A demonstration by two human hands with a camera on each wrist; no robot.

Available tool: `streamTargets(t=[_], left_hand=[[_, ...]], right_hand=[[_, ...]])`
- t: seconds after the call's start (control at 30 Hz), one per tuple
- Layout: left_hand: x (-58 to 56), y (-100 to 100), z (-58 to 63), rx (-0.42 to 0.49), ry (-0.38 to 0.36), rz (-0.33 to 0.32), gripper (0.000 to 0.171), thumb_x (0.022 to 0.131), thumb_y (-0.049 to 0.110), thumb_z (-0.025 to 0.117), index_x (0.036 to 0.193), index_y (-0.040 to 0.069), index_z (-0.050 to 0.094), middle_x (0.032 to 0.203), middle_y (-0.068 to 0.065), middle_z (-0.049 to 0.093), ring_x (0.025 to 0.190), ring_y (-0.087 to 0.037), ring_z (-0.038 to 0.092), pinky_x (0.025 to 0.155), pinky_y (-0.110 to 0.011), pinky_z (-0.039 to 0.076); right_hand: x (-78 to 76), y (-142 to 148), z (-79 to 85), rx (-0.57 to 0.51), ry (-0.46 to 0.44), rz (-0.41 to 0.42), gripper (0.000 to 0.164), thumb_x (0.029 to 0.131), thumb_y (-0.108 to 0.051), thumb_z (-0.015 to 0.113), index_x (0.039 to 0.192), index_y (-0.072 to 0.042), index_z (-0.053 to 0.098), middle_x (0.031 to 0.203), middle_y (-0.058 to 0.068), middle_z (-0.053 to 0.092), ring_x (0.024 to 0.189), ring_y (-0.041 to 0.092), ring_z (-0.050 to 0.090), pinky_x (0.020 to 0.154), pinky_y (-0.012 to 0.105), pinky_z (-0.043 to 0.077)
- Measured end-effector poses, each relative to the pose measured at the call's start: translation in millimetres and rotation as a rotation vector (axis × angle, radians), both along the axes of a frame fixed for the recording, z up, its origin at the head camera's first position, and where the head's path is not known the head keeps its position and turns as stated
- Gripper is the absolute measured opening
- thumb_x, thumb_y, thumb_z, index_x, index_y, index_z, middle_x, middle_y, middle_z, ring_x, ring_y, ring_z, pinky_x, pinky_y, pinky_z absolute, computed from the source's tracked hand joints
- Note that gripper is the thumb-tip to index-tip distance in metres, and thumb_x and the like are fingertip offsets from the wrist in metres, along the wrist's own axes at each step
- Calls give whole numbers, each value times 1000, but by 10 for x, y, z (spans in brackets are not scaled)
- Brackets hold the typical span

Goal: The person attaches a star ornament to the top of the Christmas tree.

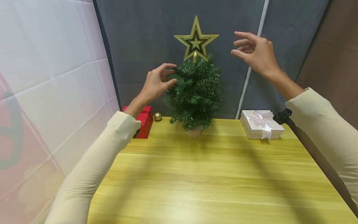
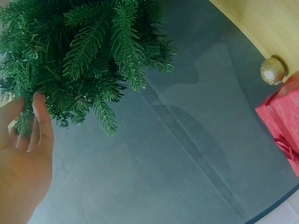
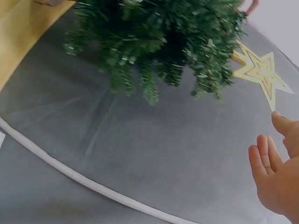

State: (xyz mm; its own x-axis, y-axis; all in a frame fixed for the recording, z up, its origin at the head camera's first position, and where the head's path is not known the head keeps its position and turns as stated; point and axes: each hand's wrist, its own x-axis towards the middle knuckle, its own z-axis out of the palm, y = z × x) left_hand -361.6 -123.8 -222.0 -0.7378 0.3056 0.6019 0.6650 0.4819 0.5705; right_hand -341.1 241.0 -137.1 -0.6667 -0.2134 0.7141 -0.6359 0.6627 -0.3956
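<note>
A small green Christmas tree (image 1: 195,90) stands upright on the wooden table, topped by a gold star (image 1: 196,39). At the tree's upper left is my left hand (image 1: 158,81), its thumb and fingers apart at the branch tips. In the left wrist view, a green sprig shows between the thumb and fingers of that left hand (image 2: 29,154). My right hand (image 1: 258,54) is raised in the air to the right of the star, fingers loosely bent and holding nothing. In the right wrist view, the star (image 3: 264,72) appears just beyond the right thumb.
A gold ball ornament (image 1: 158,116) lies left of the tree beside a red gift box (image 1: 146,124), partly hidden by the left forearm. At the back right sits a white gift box (image 1: 253,132) with a ribbon bow. A grey curtain (image 1: 145,34) hangs behind the table (image 1: 201,180).
</note>
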Motion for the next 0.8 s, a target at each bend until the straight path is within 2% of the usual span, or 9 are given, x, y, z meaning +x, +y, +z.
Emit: streamTargets(t=[0.23,0.37,0.47,0.63,0.8], left_hand=[[-13,37,-17,2,23,12,48,100,18,73,145,18,59,137,-9,68,82,-18,76,70,-30,60],[-5,36,-14,4,19,8,49,100,18,73,147,19,58,138,-9,67,85,-20,76,72,-30,61],[1,25,-10,2,22,11,52,100,18,72,150,20,56,138,-9,67,87,-21,76,73,-30,61],[14,1,-23,-5,45,20,58,100,17,72,154,20,52,138,-9,68,90,-25,77,74,-30,62],[33,-52,-51,-8,67,36,59,100,16,72,155,21,50,136,-9,69,97,-26,77,77,-33,62]], right_hand=[[111,145,-298,22,-68,16,61,95,-19,80,151,-24,57,131,13,71,92,-13,62,93,20,56],[138,192,-448,22,-92,29,61,95,-17,80,151,-24,57,130,13,71,92,-13,63,89,15,55],[124,207,-538,27,-98,33,62,94,-17,80,151,-24,56,130,13,72,91,-14,62,87,14,54],[107,228,-652,54,-106,19,62,95,-19,79,152,-22,55,129,11,72,92,-14,62,88,18,56],[111,253,-764,75,-118,16,63,95,-20,79,153,-21,54,128,11,73,90,-17,60,82,15,55]])
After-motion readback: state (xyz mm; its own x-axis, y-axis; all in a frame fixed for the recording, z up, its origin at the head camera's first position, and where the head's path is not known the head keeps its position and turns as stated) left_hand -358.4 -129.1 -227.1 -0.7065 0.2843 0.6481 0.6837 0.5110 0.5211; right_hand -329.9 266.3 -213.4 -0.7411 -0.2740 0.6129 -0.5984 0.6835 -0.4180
